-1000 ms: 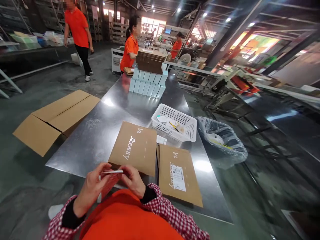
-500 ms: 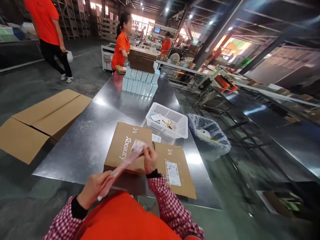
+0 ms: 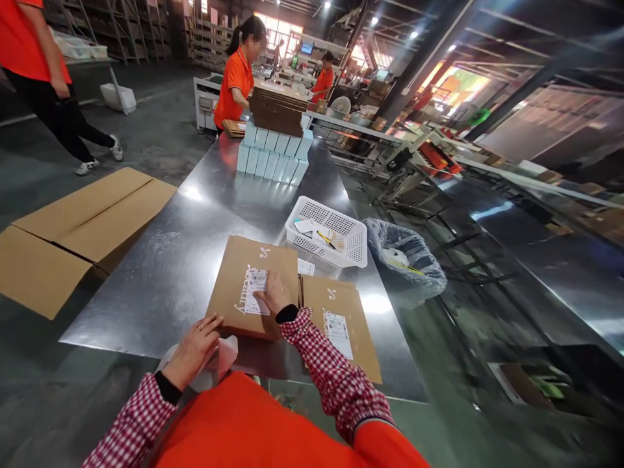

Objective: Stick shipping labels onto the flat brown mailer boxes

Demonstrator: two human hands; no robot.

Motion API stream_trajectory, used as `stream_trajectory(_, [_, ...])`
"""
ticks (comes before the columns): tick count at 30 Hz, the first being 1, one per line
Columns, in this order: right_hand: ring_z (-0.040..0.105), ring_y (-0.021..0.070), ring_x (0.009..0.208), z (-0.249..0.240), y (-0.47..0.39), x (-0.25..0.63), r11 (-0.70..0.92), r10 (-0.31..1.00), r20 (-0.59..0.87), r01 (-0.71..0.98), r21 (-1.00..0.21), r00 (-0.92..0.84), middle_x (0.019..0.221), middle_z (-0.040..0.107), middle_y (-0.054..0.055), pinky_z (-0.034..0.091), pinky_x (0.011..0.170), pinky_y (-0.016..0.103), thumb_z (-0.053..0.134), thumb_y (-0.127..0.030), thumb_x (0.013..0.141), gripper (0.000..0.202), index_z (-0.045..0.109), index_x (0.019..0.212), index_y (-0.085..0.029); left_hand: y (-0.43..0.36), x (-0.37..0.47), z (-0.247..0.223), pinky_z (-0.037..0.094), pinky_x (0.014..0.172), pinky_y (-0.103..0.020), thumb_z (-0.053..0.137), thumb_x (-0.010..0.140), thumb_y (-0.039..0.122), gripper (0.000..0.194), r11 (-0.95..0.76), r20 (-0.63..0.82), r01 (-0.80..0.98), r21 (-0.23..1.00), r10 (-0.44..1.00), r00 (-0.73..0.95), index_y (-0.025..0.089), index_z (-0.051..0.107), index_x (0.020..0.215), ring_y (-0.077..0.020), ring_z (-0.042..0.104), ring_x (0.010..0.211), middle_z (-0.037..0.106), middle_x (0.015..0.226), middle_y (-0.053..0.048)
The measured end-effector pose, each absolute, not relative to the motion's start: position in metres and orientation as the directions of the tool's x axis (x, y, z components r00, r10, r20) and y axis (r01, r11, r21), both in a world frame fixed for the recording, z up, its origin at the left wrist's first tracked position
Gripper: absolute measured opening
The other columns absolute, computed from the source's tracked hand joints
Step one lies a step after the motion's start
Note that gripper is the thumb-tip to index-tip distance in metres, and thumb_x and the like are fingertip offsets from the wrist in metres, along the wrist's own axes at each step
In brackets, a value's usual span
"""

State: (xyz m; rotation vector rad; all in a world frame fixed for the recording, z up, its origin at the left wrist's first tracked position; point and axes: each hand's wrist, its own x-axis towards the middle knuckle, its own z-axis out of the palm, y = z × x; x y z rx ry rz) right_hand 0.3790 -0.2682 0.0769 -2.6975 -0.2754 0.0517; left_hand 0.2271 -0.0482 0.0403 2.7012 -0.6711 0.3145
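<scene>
A printed shipping label [image 3: 257,292] lies on top of a brown cardboard box [image 3: 224,286] with white lettering, at the near part of the metal table. My right hand [image 3: 276,292] rests on the label's right side, thumb apart from the other fingers, pressing on the box top. At the box's near left corner, my left hand [image 3: 195,348] touches the cardboard with its fingertips. Pale backing paper [image 3: 227,354] is caught in that hand and hangs beneath the palm. To the right lies a second brown box [image 3: 358,325] bearing its own label [image 3: 338,335].
A white perforated basket [image 3: 353,250] with papers and a yellow pen stands behind the boxes. Light-blue boxes [image 3: 270,162] under stacked cardboard stand farther back. An open carton [image 3: 92,221] is at left, a lined bin [image 3: 407,260] at right. Co-workers in orange stand or walk beyond.
The label came off its pink-looking strip and now lies on the box under my right hand. My left hand moved to the box corner with the backing. A co-worker at left walked nearer.
</scene>
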Motion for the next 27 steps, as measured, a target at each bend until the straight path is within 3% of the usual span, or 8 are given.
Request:
stream_trajectory(4, [0.027,0.0435,0.132,0.069,-0.254,0.366,-0.949,0.151,0.146,0.185,-0.255,0.978,0.146,0.029,0.026,0.025,0.102,0.058,0.068,-0.045,0.073,0.081,0.036,0.139,-0.01,-0.047,0.227,0.034,0.049,0.097,-0.046,0.048,0.086,0.016,0.017,-0.814,0.288,-0.482,0.325,-0.4,0.87,0.019,0.063,0.078,-0.0256,0.051,0.123,0.059,0.129,-0.009])
stream_trajectory(7, [0.018,0.0343,0.139,0.056,-0.243,0.364,-0.871,0.397,0.148,0.422,-0.25,0.906,0.15,0.029,0.015,0.009,0.11,0.055,0.053,-0.047,0.085,0.064,0.038,0.14,-0.018,-0.047,0.226,0.031,0.048,0.098,-0.047,0.048,0.086,0.017,0.017,-0.799,0.303,-0.475,0.37,-0.38,0.874,0.019,0.063,0.079,-0.0253,0.05,0.125,0.059,0.13,-0.009])
stream_trajectory(9, [0.019,0.0296,0.14,0.052,-0.251,0.373,-0.849,0.428,0.094,0.436,-0.299,0.899,0.15,0.031,0.01,0.006,0.112,0.054,0.046,-0.045,0.089,0.055,0.039,0.139,-0.022,-0.045,0.227,0.028,0.047,0.098,-0.047,0.046,0.087,0.017,0.019,-0.789,0.308,-0.471,0.393,-0.37,0.876,0.019,0.063,0.081,-0.025,0.05,0.124,0.06,0.129,-0.008])
stream_trajectory(12, [0.02,0.0304,0.139,0.052,-0.294,0.39,-0.871,-0.008,0.0,-0.007,-0.491,1.0,0.146,0.035,0.016,0.012,0.11,0.054,0.046,-0.042,0.088,0.053,0.044,0.134,-0.015,-0.042,0.226,0.023,0.048,0.098,-0.045,0.041,0.091,0.02,0.024,-0.788,0.321,-0.428,0.442,-0.306,0.896,0.019,0.064,0.092,-0.0237,0.052,0.123,0.06,0.128,-0.009])
stream_trajectory(15, [0.042,0.0343,0.126,0.05,-0.342,0.393,-0.627,-0.336,-0.183,-0.364,-0.689,0.924,0.122,0.056,0.023,0.032,0.102,0.047,0.055,-0.041,0.079,0.043,0.06,0.107,-0.008,-0.042,0.223,0.015,0.05,0.096,-0.042,0.04,0.091,0.024,0.026,-0.808,0.331,-0.342,0.481,-0.194,0.924,0.019,0.066,0.094,-0.025,0.05,0.125,0.051,0.137,-0.009])
stream_trajectory(17, [0.058,0.0314,0.105,0.043,-0.359,0.385,-0.52,-0.327,-0.265,-0.406,-0.752,0.907,0.096,0.066,0.017,0.044,0.089,0.04,0.06,-0.04,0.073,0.031,0.062,0.086,-0.012,-0.045,0.22,0.011,0.049,0.097,-0.044,0.042,0.09,0.026,0.026,-0.823,0.33,-0.313,0.474,-0.164,0.93,0.019,0.067,0.087,-0.0278,0.046,0.127,0.048,0.14,-0.009])
stream_trajectory(20, [0.065,0.0228,0.076,0.037,-0.374,0.369,-0.373,-0.27,-0.33,-0.414,-0.83,0.905,0.072,0.066,0.007,0.051,0.068,0.031,0.061,-0.039,0.07,0.024,0.058,0.074,-0.016,-0.053,0.216,0.012,0.044,0.099,-0.053,0.044,0.09,0.025,0.025,-0.851,0.325,-0.324,0.413,-0.194,0.925,0.02,0.067,0.083,-0.0308,0.042,0.13,0.05,0.138,-0.01])
stream_trajectory(27, [0.065,0.0227,0.062,0.064,-0.539,0.313,-0.109,-0.32,-0.402,-0.455,-0.884,0.858,0.067,0.066,0.006,0.052,0.061,0.036,0.059,-0.039,0.064,0.023,0.055,0.077,-0.021,-0.046,0.213,0.06,0.041,0.102,-0.047,0.042,0.091,0.019,0.022,-0.831,0.469,-0.48,0.283,-0.316,0.824,0.022,0.064,0.097,-0.0225,0.054,0.119,0.066,0.119,-0.006])
